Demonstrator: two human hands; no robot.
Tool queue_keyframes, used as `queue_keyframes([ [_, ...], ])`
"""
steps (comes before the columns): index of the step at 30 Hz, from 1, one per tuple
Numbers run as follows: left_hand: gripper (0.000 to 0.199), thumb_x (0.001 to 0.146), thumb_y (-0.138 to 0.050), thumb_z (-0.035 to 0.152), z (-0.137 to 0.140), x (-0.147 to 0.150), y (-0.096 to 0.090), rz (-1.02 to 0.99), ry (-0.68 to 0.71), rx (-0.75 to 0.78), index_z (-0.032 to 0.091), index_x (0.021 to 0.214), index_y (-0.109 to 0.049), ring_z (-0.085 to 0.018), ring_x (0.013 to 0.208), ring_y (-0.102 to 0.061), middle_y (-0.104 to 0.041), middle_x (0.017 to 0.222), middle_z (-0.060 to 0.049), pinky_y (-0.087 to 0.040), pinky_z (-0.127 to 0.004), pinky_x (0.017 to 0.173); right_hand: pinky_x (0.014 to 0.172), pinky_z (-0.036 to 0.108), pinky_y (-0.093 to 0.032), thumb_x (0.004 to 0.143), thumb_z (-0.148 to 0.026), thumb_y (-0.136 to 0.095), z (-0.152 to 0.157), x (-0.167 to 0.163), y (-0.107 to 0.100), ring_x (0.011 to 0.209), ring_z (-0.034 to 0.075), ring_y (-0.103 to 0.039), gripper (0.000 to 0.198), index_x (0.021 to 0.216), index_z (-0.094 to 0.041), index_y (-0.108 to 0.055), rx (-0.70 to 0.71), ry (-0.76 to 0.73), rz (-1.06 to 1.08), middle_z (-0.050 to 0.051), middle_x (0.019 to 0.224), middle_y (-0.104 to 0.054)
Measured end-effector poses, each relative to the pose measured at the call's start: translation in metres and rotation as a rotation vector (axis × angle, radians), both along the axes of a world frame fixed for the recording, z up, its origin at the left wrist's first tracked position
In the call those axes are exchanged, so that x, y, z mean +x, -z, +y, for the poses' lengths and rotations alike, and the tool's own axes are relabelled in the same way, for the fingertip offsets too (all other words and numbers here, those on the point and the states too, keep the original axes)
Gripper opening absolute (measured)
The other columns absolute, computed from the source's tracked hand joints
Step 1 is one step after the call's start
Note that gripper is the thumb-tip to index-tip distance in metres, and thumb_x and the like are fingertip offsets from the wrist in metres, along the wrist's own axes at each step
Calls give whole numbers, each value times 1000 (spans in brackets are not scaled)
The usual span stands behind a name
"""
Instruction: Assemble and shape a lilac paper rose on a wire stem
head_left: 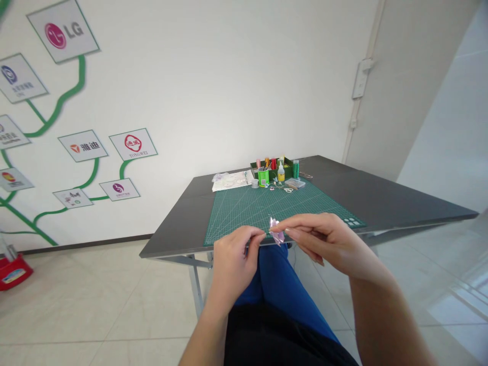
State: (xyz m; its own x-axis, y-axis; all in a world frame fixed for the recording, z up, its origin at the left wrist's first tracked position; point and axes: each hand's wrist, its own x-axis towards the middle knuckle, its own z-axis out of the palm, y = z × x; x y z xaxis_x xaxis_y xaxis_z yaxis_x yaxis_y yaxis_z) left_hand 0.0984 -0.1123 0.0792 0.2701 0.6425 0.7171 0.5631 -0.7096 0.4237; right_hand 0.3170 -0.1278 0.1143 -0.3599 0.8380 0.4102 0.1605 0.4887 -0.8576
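Note:
A small pale purple artificial flower point(277, 235) with shiny petals is held up over the table's front edge, between my two hands. My left hand point(237, 254) is closed, thumb and forefinger pinched at the flower's left side on what looks like its thin stem, mostly hidden. From the right, my right hand point(330, 241) reaches across with its forefinger and thumb on the petals. The other fingers of that hand are loosely curled. Behind the hands lies a green cutting mat point(244, 208) with grid lines.
On the dark table point(179, 213), a green box point(292, 168) of thread spools stands at the back. Before it are a green can point(263, 177) of tools, a glue bottle point(281, 173), scissors point(288, 190) and a clear case point(295, 183). White sheets point(232, 181) lie back left.

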Motion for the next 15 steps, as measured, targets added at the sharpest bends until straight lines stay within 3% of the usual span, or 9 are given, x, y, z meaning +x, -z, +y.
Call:
queue_keyframes([
  [15,16,103,-62,20,0,-2,-3,-21,-5,-8,22,92,-75,-12,64,-66,-78,81,0,-49,-23,69,41,21,-32,103,-46,-63,-3,1,-3,39,8,-40,39,113,-13,-82,9,39,-32,-7,47,-44],
])
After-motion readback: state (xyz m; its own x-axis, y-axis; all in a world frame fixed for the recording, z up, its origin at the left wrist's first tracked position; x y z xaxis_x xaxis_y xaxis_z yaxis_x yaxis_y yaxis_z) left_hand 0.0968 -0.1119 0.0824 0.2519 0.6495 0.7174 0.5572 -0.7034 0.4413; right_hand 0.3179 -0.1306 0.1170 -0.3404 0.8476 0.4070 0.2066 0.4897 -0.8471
